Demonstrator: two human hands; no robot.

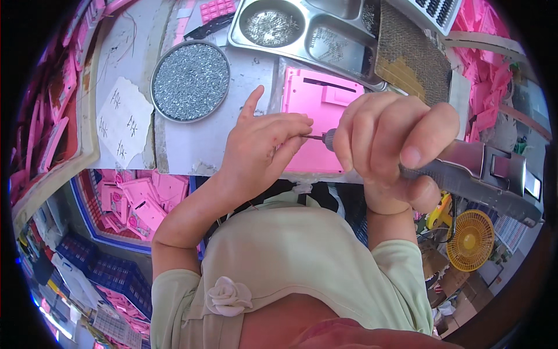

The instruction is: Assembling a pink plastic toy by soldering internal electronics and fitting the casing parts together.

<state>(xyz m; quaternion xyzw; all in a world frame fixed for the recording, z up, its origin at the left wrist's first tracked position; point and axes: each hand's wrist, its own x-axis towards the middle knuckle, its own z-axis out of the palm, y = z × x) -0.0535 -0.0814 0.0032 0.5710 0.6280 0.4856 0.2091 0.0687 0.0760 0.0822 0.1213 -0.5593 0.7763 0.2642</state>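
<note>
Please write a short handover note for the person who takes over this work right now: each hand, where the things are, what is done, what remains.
Left hand: fingertips steady the bit of the electric screwdriver over the pink plastic panel.
Right hand: closed grip on the screwdriver body, tip aimed at the panel's left side.
Screws: round tin left of the panel; metal tray behind it.
More pink parts in the crate below the bench.
Done: panel lies on the bench. How many screws are in, I cannot tell.
Left: probably drive this screw.

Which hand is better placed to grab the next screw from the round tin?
Left, probably. The left hand only steadies the driver bit over the pink panel, and the round tin of screws lies just beyond it. The right hand is wrapped around the electric screwdriver.
</note>
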